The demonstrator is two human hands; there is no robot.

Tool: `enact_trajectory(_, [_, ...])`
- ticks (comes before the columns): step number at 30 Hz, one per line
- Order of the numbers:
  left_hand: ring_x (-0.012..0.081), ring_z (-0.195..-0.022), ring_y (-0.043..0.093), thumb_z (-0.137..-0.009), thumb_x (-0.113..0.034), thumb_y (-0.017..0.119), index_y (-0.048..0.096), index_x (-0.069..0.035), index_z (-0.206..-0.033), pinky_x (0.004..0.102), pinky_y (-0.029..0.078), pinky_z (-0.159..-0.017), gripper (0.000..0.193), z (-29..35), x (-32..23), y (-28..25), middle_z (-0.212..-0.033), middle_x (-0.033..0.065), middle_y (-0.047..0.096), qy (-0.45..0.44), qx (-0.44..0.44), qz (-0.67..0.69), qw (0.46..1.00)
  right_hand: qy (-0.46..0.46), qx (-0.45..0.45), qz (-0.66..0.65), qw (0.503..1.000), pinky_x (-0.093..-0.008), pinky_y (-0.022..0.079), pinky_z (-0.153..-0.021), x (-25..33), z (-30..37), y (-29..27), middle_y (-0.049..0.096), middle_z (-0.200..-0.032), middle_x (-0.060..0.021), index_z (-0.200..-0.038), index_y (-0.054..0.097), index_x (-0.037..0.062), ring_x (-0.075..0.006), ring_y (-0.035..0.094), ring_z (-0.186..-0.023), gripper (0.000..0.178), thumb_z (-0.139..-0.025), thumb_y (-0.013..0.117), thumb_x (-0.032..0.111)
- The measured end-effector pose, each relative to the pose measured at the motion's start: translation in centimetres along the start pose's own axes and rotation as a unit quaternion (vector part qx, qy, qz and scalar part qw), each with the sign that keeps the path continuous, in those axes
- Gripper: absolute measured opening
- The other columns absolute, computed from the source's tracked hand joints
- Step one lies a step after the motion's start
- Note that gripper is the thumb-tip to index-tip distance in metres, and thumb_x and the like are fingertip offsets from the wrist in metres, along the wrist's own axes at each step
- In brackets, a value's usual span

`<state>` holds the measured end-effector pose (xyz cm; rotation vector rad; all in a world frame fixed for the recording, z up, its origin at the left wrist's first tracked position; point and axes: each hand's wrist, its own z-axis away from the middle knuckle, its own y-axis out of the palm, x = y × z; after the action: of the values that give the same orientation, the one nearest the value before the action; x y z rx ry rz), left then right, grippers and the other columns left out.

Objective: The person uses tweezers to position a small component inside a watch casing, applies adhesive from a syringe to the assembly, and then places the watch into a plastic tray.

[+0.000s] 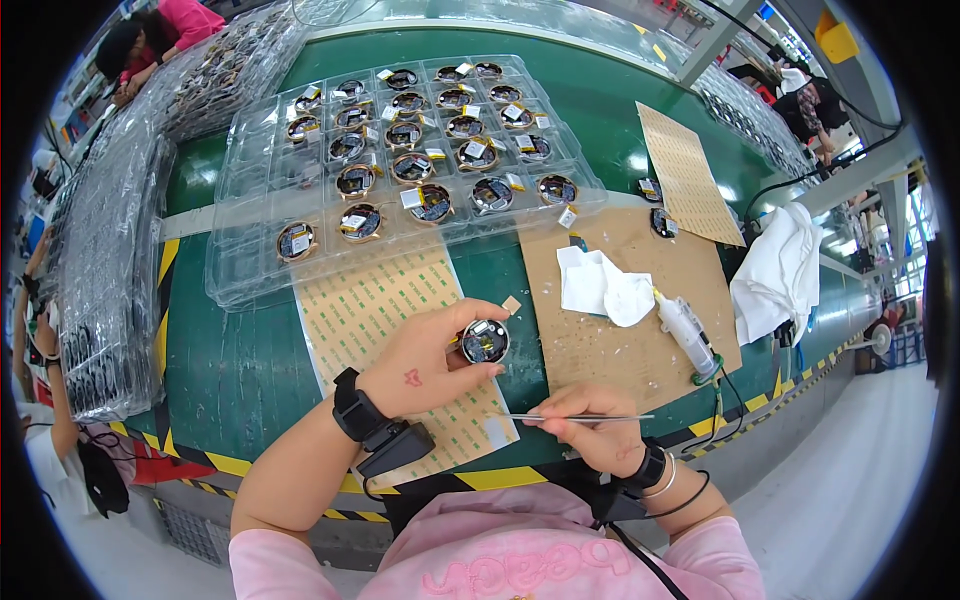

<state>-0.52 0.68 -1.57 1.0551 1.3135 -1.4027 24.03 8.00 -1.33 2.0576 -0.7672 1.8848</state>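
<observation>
My left hand (425,360) is closed around the edge of a round watch case (485,342), its open side with dark electronics facing up. In my right hand (595,430) lies a thin pair of metal tweezers (625,417), pinched between thumb and fingers and pointing left. The tips of the tweezers are just over the right edge of a tan sheet of adhesive pieces (375,305), near a pale patch at its lower corner. A small tan square (511,305) sits just beyond the watch case.
Behind my hands, a clear plastic tray (245,255) holds several watch cases. To the right, a brown board (570,350) carries white wipes (600,285) and a corded white tool (688,335). Further right are another tan sheet (690,175) and a white cloth (780,270). Stacked trays (105,270) stand left.
</observation>
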Motion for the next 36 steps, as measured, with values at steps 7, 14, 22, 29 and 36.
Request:
enact_trajectory(7, [0.0105,-0.1,0.059,-0.079,-0.001,0.074,0.055,-0.006,-0.127,0.0245,0.057,-0.074,0.051,0.0,-0.1,-0.1,-0.113,0.0051,0.059,-0.001,0.005,0.013,1.0,0.071,-0.121,-0.207,0.968,-0.0303,0.055,-0.069,1.1,-1.0,-0.2,0.07,-0.096,-0.0145,-0.089,0.066,0.0016,-0.0219,0.07,-0.08,0.008,-0.083,0.071,0.001])
enact_trajectory(14, [0.0119,-0.082,0.063,-0.079,-0.006,0.073,0.056,-0.009,-0.126,0.0257,0.054,-0.066,0.05,0.1,-0.2,-0.3,-0.103,0.0078,0.063,0.006,0.007,-0.004,1.0,-0.344,0.04,0.351,0.87,-0.0286,0.057,-0.063,1.2,-4.9,-2.7,0.069,-0.099,-0.0109,-0.094,0.068,0.0052,-0.0229,0.071,-0.083,0.019,-0.076,0.075,0.005])
enact_trajectory(22, [0.0117,-0.078,0.061,-0.078,-0.005,0.072,0.057,-0.008,-0.127,0.0255,0.053,-0.063,0.051,-0.1,0.4,-0.6,-0.101,0.0084,0.064,0.002,0.035,0.032,0.999,-0.357,0.062,0.357,0.861,-0.0265,0.056,-0.059,-0.3,-5.5,-2.6,0.069,-0.1,-0.0084,-0.096,0.068,0.0067,-0.0216,0.071,-0.086,0.021,-0.076,0.073,0.006])
enact_trajectory(29, [0.0138,-0.078,0.062,-0.077,-0.005,0.072,0.058,-0.008,-0.126,0.0258,0.053,-0.062,0.051,-0.2,0.3,-0.7,-0.099,0.0092,0.064,0.016,0.035,0.001,0.999,-0.353,0.081,0.357,0.861,-0.0271,0.058,-0.064,-0.6,-5.7,-2.6,0.065,-0.106,-0.0077,-0.1,0.066,0.006,-0.0211,0.068,-0.095,0.022,-0.077,0.066,0.008])
enact_trajectory(36, [0.0136,-0.076,0.062,-0.077,-0.005,0.072,0.059,-0.009,-0.126,0.0255,0.052,-0.061,0.051,-0.3,-0.5,-0.8,-0.099,0.0088,0.065,0.005,0.04,-0.013,0.999,-0.347,0.071,0.347,0.868,-0.0268,0.057,-0.063,-0.8,-5.8,-2.4,0.066,-0.103,-0.0073,-0.096,0.066,0.0064,-0.0209,0.069,-0.092,0.019,-0.077,0.068,0.007])
